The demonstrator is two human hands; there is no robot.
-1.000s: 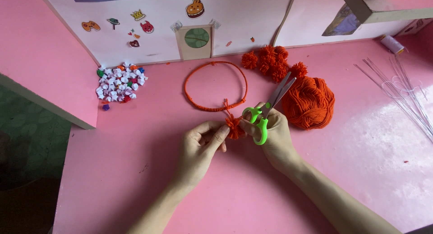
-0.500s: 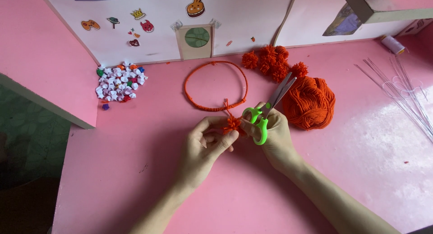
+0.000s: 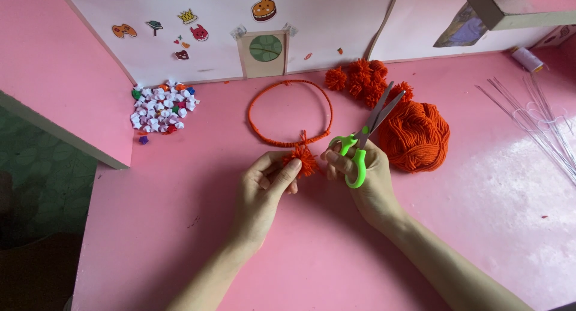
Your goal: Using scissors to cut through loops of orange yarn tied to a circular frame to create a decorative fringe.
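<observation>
My left hand point(image 3: 264, 188) pinches a small orange yarn pompom point(image 3: 305, 160) that hangs by a short strand from an orange yarn-wrapped ring point(image 3: 290, 113) lying on the pink table. My right hand point(image 3: 366, 179) holds green-handled scissors point(image 3: 360, 149), blades nearly together and pointing up and to the right, away from the pompom. Its fingertips sit just right of the pompom. A ball of orange yarn point(image 3: 417, 134) lies right behind the scissors.
Several finished orange pompoms point(image 3: 360, 80) lie behind the ring. A heap of small paper stars point(image 3: 161, 109) sits at left near the table's edge point(image 3: 105, 161). Thin clear wires point(image 3: 534, 122) and a white spool point(image 3: 527, 59) lie at right. A white stickered board point(image 3: 240, 23) stands behind.
My left hand has turned and shifted its grip on the pompom, fluffing it between the fingers. The right hand with the scissors has barely moved.
</observation>
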